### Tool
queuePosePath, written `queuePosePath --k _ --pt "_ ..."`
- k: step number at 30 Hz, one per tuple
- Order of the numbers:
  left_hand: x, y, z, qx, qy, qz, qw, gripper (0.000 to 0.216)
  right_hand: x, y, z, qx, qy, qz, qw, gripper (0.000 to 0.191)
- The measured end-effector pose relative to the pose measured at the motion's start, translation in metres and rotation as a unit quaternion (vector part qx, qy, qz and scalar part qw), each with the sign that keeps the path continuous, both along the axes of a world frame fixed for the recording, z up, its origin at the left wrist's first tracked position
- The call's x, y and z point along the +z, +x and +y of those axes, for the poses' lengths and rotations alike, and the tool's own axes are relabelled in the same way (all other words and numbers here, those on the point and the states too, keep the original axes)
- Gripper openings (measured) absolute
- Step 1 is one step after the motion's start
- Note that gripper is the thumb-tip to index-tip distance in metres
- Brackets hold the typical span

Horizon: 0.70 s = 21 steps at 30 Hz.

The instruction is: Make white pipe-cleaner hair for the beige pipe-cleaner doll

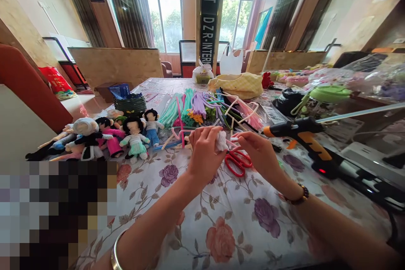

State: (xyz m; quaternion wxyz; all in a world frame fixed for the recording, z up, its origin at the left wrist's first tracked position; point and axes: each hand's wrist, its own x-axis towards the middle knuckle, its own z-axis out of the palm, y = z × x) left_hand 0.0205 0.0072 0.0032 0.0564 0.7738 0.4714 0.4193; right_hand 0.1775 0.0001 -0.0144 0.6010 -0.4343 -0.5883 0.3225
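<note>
My left hand (205, 147) is closed around a small white fuzzy piece (222, 141), which looks like coiled pipe cleaner; the fingers cover part of it. Just to its right, my right hand (257, 149) pinches a short white strip end (234, 139), with thumb and forefinger together. Whether that strip joins the white piece I cannot tell. Below and between the hands, a pair of scissors with red handles (236, 163) lies on the flowered tablecloth (221, 202). Bundles of coloured pipe cleaners (202, 103) lie just beyond the hands.
Several pipe-cleaner dolls (134, 137) lie at the left. A glue gun (311, 137) with a red light stands at the right, its nozzle towards my right hand. Farther back are a yellow checked bag (237, 85), a green-lidded container (327, 95) and white plastic bags (230, 63).
</note>
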Motion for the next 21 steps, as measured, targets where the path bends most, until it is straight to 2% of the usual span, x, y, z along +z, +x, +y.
queuePosePath --k 5,14,21 --pt "-0.002 0.002 -0.004 -0.044 0.062 -0.025 0.997 0.051 0.003 -0.003 -0.008 0.012 0.062 -0.024 0.998 0.017" --pt "-0.006 0.002 -0.005 -0.077 0.071 -0.028 0.994 0.053 0.001 -0.002 -0.009 0.002 0.098 -0.086 0.991 0.014" --pt "-0.012 0.002 -0.001 -0.092 0.114 -0.022 0.989 0.057 0.001 -0.003 -0.01 -0.006 0.116 -0.112 0.987 0.013"
